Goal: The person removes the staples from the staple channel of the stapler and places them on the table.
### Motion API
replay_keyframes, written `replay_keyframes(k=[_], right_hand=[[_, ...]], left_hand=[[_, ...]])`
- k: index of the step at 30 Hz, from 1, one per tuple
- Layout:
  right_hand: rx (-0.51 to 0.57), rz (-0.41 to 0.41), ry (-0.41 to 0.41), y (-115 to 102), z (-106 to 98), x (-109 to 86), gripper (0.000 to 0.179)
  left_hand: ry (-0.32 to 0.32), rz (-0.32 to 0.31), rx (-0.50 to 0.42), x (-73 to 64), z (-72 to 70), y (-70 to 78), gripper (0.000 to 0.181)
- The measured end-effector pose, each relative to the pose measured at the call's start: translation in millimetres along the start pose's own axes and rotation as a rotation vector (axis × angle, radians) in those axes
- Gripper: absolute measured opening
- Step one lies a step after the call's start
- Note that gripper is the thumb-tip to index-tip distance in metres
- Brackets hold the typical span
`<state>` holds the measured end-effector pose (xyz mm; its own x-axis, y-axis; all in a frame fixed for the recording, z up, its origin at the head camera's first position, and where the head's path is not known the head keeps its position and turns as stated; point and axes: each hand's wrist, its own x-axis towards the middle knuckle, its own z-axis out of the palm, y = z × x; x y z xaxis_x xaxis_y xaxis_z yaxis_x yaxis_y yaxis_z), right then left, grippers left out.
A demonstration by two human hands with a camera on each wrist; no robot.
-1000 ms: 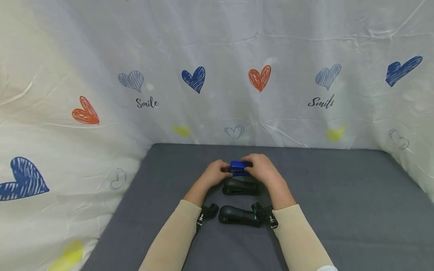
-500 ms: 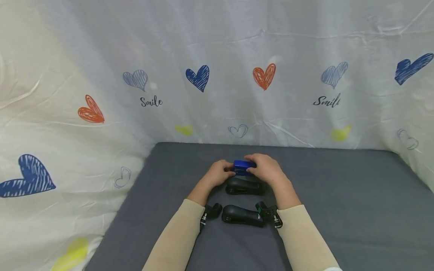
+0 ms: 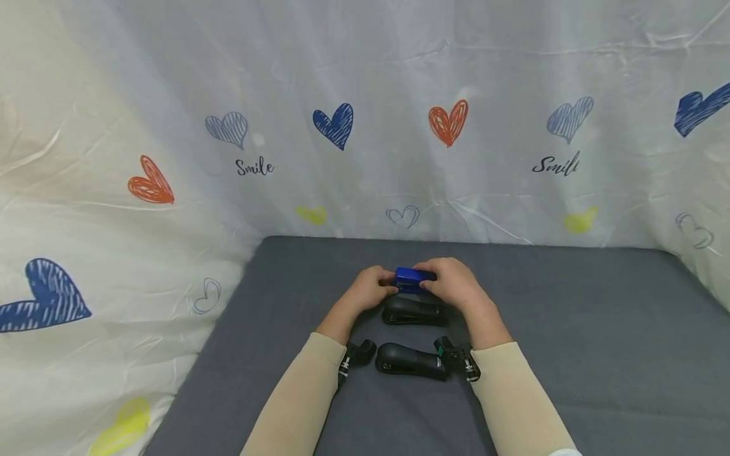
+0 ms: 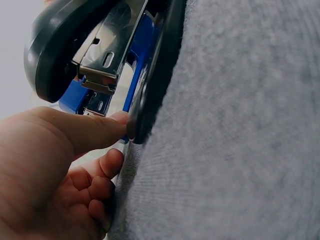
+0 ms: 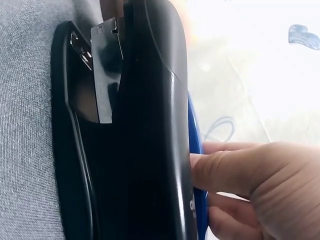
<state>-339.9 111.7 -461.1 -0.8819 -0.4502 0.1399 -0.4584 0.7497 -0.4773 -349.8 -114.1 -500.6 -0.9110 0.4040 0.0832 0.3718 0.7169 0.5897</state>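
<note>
Pinching a blue stapler (image 3: 412, 277) between left grip (image 3: 366, 290) at its left end and right grip (image 3: 455, 283) at its right. Set toward the far side of a grey cloth-covered tabletop (image 3: 582, 335), just beyond one black stapler (image 3: 413, 311), well beyond another black stapler (image 3: 407, 361). Walled far and left by white heart-printed curtain (image 3: 388, 69).

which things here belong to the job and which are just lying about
In the job:
blue stapler, held by left grip and right grip

Apparently just lying about:
farther black stapler, unheld
nearer black stapler, unheld
grey cloth underneath

Grey table (image 3: 570, 342); three staplers (image 3: 408, 275) (one blue)
</note>
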Motion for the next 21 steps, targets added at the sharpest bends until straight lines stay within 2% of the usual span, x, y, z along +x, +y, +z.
replay_keyframes(k=[2, 9, 14, 21], right_hand=[[0.016, -0.001, 0.008, 1, -1, -1.0, 0.037], [0.228, 0.031, 0.047, 8, -16, -5.8, 0.043], [0.217, 0.034, 0.013, 6, -21, -7.5, 0.047], [0.292, 0.079, -0.012, 11, -24, -11.2, 0.056]], left_hand=[[-0.001, -0.003, -0.001, 0.1, 0.3, 0.6, 0.023], [-0.006, -0.041, -0.001, 0.5, -1.6, 4.2, 0.034], [-0.009, -0.035, 0.002, 0.3, -1.1, 2.4, 0.034], [0.004, -0.047, -0.013, -0.7, 0.4, 1.9, 0.033]])
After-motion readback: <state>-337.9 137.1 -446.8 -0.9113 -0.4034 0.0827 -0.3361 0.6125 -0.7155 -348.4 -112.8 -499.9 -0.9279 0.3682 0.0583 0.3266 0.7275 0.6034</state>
